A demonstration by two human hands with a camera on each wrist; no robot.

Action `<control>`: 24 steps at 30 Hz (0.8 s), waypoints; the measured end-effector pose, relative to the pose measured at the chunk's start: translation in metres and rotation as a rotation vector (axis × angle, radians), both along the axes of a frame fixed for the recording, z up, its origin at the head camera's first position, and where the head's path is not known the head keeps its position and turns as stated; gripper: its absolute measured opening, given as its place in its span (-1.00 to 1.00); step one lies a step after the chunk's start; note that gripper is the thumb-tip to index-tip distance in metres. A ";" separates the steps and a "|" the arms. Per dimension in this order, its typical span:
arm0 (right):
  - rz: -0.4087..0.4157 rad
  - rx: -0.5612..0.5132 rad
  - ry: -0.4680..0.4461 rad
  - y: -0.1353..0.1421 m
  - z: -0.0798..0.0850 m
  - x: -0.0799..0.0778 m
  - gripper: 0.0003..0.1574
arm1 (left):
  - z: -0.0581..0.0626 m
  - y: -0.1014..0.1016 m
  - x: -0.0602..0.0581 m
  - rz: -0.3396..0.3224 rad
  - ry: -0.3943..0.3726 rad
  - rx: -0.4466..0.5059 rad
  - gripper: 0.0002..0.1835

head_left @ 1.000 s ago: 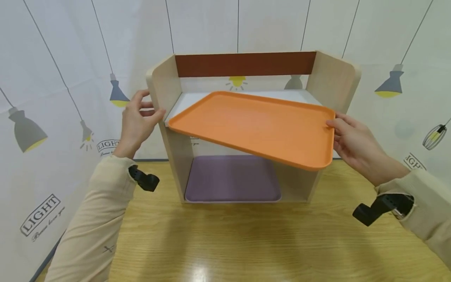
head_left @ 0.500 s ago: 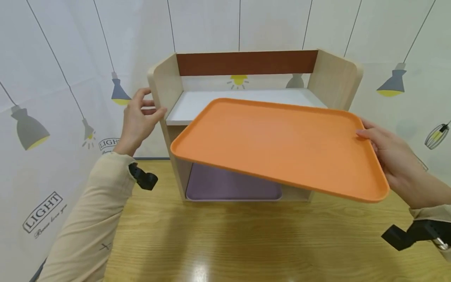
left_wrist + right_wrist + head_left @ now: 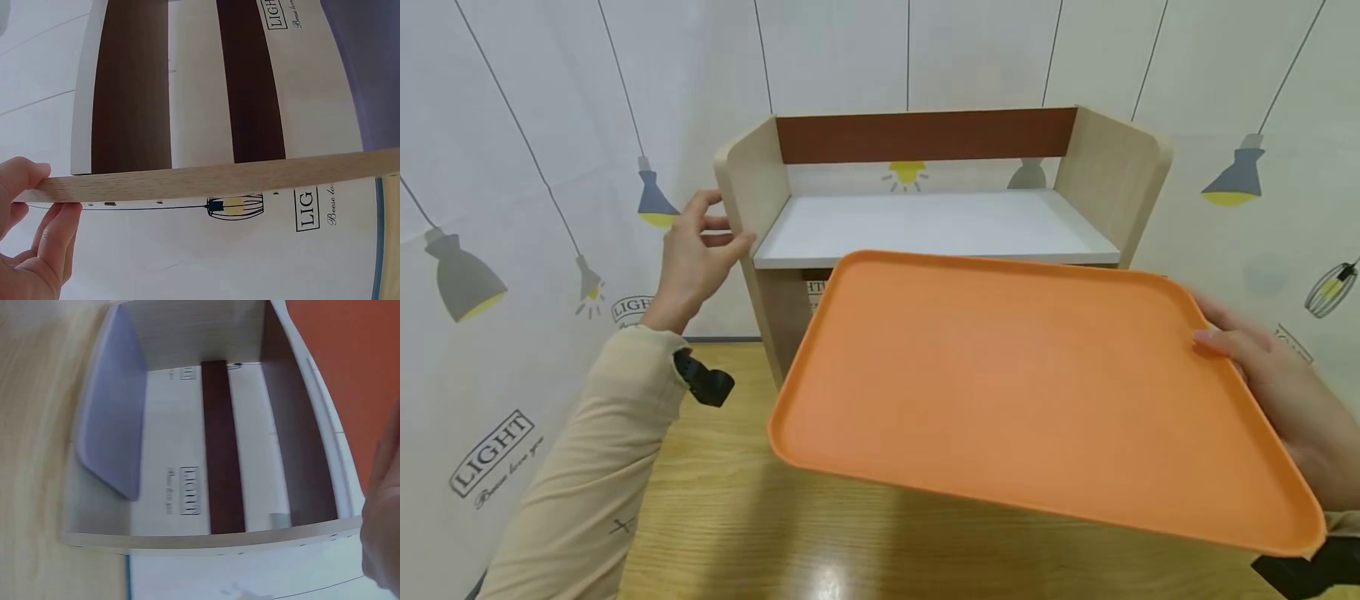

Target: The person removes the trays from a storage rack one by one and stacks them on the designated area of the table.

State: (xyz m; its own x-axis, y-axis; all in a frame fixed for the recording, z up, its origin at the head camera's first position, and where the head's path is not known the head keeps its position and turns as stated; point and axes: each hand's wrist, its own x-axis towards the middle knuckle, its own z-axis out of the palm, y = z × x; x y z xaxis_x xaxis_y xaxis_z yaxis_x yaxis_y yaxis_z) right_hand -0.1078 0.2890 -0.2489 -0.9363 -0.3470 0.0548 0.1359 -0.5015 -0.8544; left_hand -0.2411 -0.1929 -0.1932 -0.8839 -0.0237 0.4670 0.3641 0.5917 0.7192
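Observation:
My right hand grips the right short edge of an orange tray, thumb on top. The tray is held in front of the shelf unit, its near right corner lower than the far edge. My left hand pinches the front edge of the pale wooden left side panel; thumb and fingers lie on opposite faces of it. The shelf unit has a white upper board. On its bottom lies a purple tray, hidden behind the orange tray in the head view.
A wooden table bears the shelf unit. Behind hangs a white backdrop printed with lamps. A brown back rail spans the unit's top. Black wrist cameras sit on both forearms, the left camera close to the unit's side.
The orange tray has come off the white upper board, moving toward me, down and to the right in my right hand. It now covers the purple tray. My left hand stays at the side panel.

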 end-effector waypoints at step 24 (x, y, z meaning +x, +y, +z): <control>0.227 0.050 0.053 -0.014 -0.128 -0.026 -0.39 | 0.001 -0.003 0.000 0.037 0.011 0.003 -0.45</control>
